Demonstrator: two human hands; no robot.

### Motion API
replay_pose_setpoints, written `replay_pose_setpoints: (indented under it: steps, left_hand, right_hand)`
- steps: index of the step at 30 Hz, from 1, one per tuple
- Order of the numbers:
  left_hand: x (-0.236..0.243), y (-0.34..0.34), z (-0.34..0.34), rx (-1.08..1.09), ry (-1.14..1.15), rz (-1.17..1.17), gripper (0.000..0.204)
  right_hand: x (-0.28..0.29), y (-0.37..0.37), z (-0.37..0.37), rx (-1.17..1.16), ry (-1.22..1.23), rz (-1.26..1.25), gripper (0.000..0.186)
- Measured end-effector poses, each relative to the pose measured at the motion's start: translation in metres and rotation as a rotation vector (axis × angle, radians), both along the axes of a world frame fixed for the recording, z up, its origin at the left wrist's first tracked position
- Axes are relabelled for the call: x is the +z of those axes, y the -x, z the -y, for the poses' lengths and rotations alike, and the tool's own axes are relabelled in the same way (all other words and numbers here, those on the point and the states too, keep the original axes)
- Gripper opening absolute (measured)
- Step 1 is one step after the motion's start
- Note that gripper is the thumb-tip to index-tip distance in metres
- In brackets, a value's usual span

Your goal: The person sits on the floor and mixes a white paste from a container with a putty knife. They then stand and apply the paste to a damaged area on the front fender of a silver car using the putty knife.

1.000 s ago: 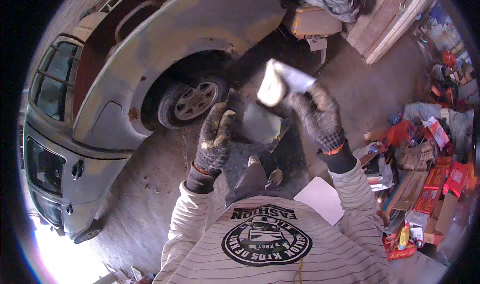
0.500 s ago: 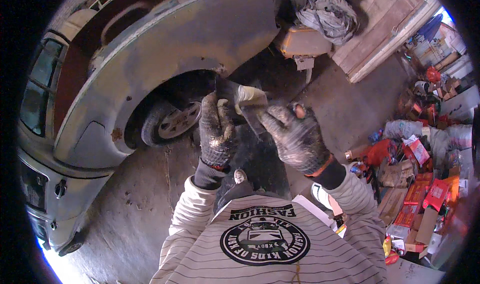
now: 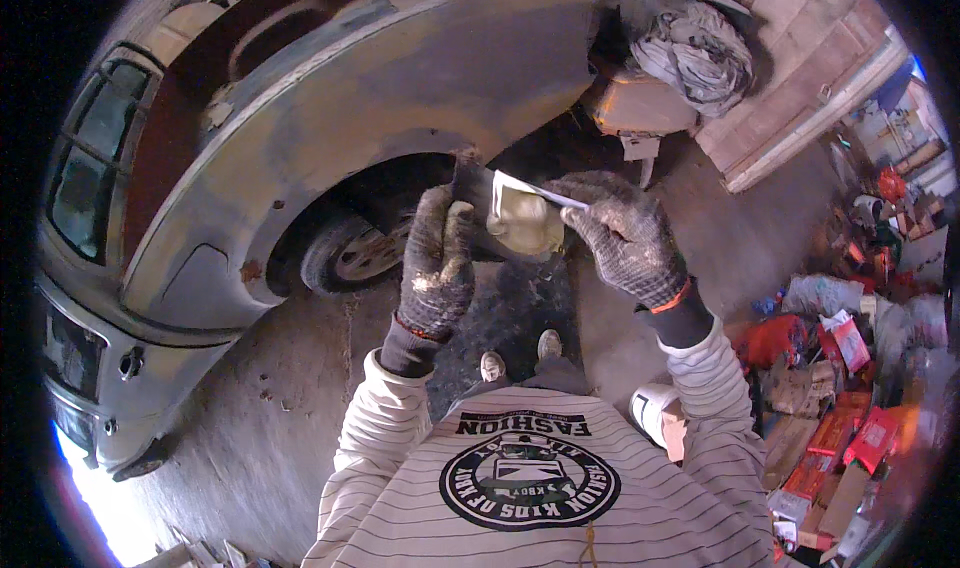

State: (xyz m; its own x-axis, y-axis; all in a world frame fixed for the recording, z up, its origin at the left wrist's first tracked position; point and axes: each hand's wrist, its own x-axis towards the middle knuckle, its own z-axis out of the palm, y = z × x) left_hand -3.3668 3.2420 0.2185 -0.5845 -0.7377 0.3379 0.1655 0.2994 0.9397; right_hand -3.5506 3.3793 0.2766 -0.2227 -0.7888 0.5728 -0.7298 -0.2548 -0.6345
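Observation:
Both my hands wear dark, paste-smeared knit gloves. My left hand is closed on a dark flat plate, held up in front of the car's wheel arch. A pale yellowish putty lies at the plate's right side. Closed fingers of my right hand grip a putty scraper, seen almost edge-on with a pale coating along it. The scraper's far end meets or overlaps the putty; exact contact I cannot tell. Beyond stands a car fender with patchy grey and tan filler.
A wheel sits under the fender. Crumpled grey sheeting lies on an orange-and-grey part at the back. Wooden boards stand back right. Red boxes and cardboard pile up on the right. A white tub stands by my right forearm.
My right hand has turned and moved right, tilting the scraper from its broad dark face to nearly edge-on. More putty shows on the plate. The whole view has shifted slightly.

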Motion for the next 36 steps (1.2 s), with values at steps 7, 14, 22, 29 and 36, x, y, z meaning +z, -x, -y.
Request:
replay_pose_setpoints:
  steps: [7,14,22,29,36]
  left_hand:
    - [-0.004,0.005,0.005,0.235,-0.016,0.001,0.03]
    - [-0.023,0.013,-0.011,0.594,0.778,0.319,0.046]
    - [0.012,0.048,-0.051,0.152,0.049,0.099,0.029]
    - [0.004,0.035,-0.056,0.085,0.186,0.292,0.035]
    - [-0.015,0.017,-0.042,0.338,0.093,0.126,0.032]
  right_hand:
    - [0.0,0.052,-0.003,-0.094,-0.195,-0.548,0.023]
    - [-0.081,0.059,0.008,-0.153,-0.078,0.275,0.03]
    - [-0.111,0.068,0.007,-0.158,-0.015,-0.51,0.03]
    - [-0.066,0.073,0.03,-0.073,-0.272,0.428,0.032]
    - [-0.023,0.065,0.022,0.178,0.001,0.263,0.033]
